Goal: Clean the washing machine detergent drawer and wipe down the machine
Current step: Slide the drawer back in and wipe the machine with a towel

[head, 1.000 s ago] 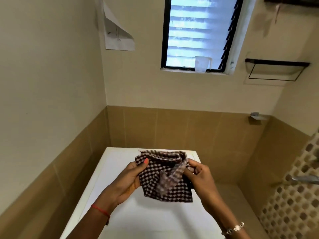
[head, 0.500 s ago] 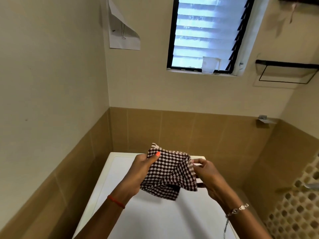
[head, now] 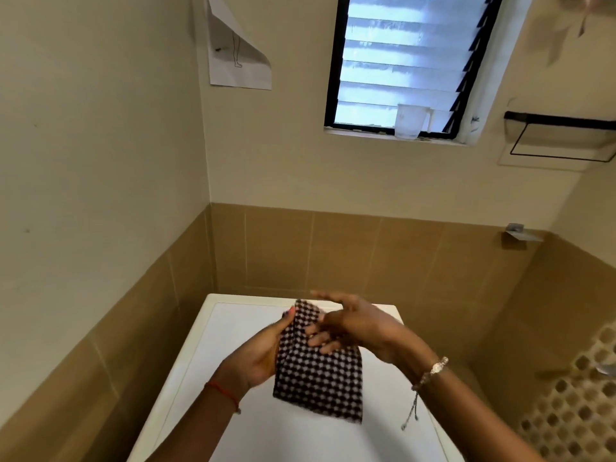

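Above the machine (head: 186,378), left hand (head: 260,355) grips cloth (head: 320,378), right hand (head: 356,325) flat on it.

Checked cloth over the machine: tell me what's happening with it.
A person holds a brown-and-white checked cloth above the white top of the washing machine. The left hand grips the cloth's left edge, thumb in front. The right hand lies with straight fingers against the cloth's upper part, seemingly smoothing or folding it. The cloth appears to hang just above the top, so wiping has not yet begun.
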### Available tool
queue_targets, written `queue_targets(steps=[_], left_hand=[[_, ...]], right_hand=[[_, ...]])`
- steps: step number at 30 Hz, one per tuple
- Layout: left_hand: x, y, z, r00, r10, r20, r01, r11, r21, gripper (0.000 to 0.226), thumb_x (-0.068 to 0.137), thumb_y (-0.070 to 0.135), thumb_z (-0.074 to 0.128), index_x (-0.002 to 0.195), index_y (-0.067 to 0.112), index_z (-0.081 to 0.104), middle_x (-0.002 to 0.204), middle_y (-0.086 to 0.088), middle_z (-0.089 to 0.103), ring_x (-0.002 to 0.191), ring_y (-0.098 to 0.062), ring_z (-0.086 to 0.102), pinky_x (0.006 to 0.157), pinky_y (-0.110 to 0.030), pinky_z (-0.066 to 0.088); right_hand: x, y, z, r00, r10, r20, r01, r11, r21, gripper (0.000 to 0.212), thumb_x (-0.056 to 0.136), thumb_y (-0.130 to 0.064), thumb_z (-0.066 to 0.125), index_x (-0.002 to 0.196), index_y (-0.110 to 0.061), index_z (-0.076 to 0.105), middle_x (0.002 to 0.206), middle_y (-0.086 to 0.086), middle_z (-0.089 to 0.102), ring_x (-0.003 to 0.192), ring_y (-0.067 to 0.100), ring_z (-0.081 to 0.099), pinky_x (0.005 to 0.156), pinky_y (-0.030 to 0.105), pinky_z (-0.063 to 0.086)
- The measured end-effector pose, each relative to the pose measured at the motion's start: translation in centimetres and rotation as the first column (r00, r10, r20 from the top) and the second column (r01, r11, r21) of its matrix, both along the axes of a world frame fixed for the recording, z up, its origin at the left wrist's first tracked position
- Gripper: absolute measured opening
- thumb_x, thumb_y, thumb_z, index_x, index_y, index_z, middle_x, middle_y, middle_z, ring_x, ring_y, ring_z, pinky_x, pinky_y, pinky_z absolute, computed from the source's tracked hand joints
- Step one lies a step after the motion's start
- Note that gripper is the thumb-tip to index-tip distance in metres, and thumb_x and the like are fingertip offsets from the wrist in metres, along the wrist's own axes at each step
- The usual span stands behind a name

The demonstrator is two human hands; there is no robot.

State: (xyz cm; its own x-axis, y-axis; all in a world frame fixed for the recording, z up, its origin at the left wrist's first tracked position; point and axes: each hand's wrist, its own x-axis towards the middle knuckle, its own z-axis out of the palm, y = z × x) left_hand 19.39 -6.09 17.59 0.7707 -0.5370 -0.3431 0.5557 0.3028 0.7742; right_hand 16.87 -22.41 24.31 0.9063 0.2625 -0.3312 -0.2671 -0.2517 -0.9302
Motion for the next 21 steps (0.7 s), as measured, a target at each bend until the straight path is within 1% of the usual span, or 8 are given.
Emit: queue_targets(steps=[3, 6, 9, 10, 12, 15, 18, 21], left_hand=[[-0.3, -1.2, -1.6, 0.997, -0.078, -0.007, 0.078, 0.995, 0.06, 0.056, 0.085, 0.061, 0.034, 0.108, 0.021, 0.066, 0.109, -0.004, 0.071, 0.103, -0.019, 0.067, 0.08, -0.029, 0.053], [-0.6, -1.9, -2.6, 0.989, -0.135, 0.066, 0.117, 0.968, 0.224, 0.03, 0.079, 0.039, 0.06, 0.103, 0.021, 0.06, 0.093, 0.006, 0.075, 0.088, -0.01, 0.07, 0.067, -0.021, 0.054], [0.0, -1.5, -3.2, 0.993, -0.087, 0.077, 0.068, 0.971, 0.227, 0.022, 0.081, 0.011, 0.066, 0.101, 0.014, 0.058, 0.082, 0.003, 0.076, 0.077, -0.012, 0.071, 0.059, -0.022, 0.055], [0.2, -1.4, -3.2, 0.995, -0.057, 0.08, 0.039, 0.977, 0.211, 0.021, 0.082, 0.008, 0.064, 0.101, 0.012, 0.058, 0.082, 0.002, 0.076, 0.078, -0.014, 0.071, 0.059, -0.023, 0.055], [0.6, -1.1, -3.1, 0.997, 0.005, 0.072, -0.016, 0.988, 0.153, 0.02, 0.083, 0.007, 0.062, 0.102, 0.01, 0.058, 0.084, -0.001, 0.076, 0.08, -0.017, 0.07, 0.06, -0.026, 0.056], [1.2, -0.9, -2.8, 0.998, 0.048, 0.048, -0.051, 0.997, 0.062, 0.022, 0.082, 0.009, 0.059, 0.104, 0.008, 0.058, 0.088, -0.005, 0.075, 0.078, -0.02, 0.072, 0.06, -0.028, 0.057], [1.5, -0.8, -2.3, 0.998, 0.054, 0.044, -0.055, 0.998, 0.033, 0.026, 0.079, 0.013, 0.059, 0.105, 0.007, 0.059, 0.093, -0.008, 0.075, 0.085, -0.023, 0.071, 0.066, -0.032, 0.057], [1.4, -0.6, -2.1, 0.996, 0.072, 0.043, -0.072, 0.997, -0.01, 0.036, 0.073, 0.013, 0.062, 0.108, 0.005, 0.059, 0.098, -0.011, 0.074, 0.087, -0.024, 0.071, 0.068, -0.033, 0.057]], right_hand=[[0.8, -0.1, -1.1, 0.962, 0.156, 0.225, -0.086, 0.951, -0.296, 0.031, 0.094, -0.002, 0.046, 0.119, -0.01, 0.063, 0.101, 0.007, 0.071, 0.087, 0.015, 0.066, 0.089, 0.03, 0.053], [1.4, -1.6, -2.2, 0.966, 0.03, 0.257, 0.001, 0.993, -0.121, 0.024, 0.092, 0.003, 0.048, 0.108, 0.0, 0.066, 0.094, 0.01, 0.072, 0.082, 0.013, 0.068, 0.082, 0.027, 0.056], [2.1, -4.4, -3.3, 0.873, -0.312, 0.375, 0.33, 0.944, 0.017, 0.027, 0.087, -0.01, 0.063, 0.113, -0.003, 0.063, 0.097, 0.005, 0.07, 0.082, 0.005, 0.066, 0.071, 0.017, 0.053], [2.1, -5.3, -3.8, 0.858, -0.374, 0.353, 0.401, 0.916, -0.003, 0.035, 0.085, -0.021, 0.067, 0.117, -0.01, 0.06, 0.105, 0.005, 0.068, 0.09, 0.008, 0.064, 0.074, 0.02, 0.052], [1.5, -6.2, -5.2, 0.917, -0.384, 0.106, 0.389, 0.921, -0.035, 0.054, 0.079, -0.046, 0.067, 0.123, -0.018, 0.054, 0.118, 0.006, 0.061, 0.103, 0.02, 0.062, 0.082, 0.033, 0.053], [0.0, -5.8, -7.4, 0.964, -0.132, -0.232, 0.174, 0.97, 0.171, 0.057, 0.076, -0.056, 0.06, 0.112, -0.013, 0.066, 0.114, 0.012, 0.067, 0.099, 0.028, 0.066, 0.081, 0.038, 0.055], [-0.6, -5.0, -7.2, 0.961, -0.063, -0.27, 0.184, 0.873, 0.451, 0.032, 0.08, -0.03, 0.068, 0.101, -0.007, 0.072, 0.114, 0.016, 0.068, 0.102, 0.028, 0.067, 0.079, 0.036, 0.057], [-0.2, -4.7, -5.8, 0.988, -0.139, -0.064, 0.152, 0.939, 0.308, 0.026, 0.082, -0.013, 0.067, 0.107, -0.006, 0.067, 0.106, 0.013, 0.071, 0.093, 0.022, 0.069, 0.07, 0.03, 0.057]])
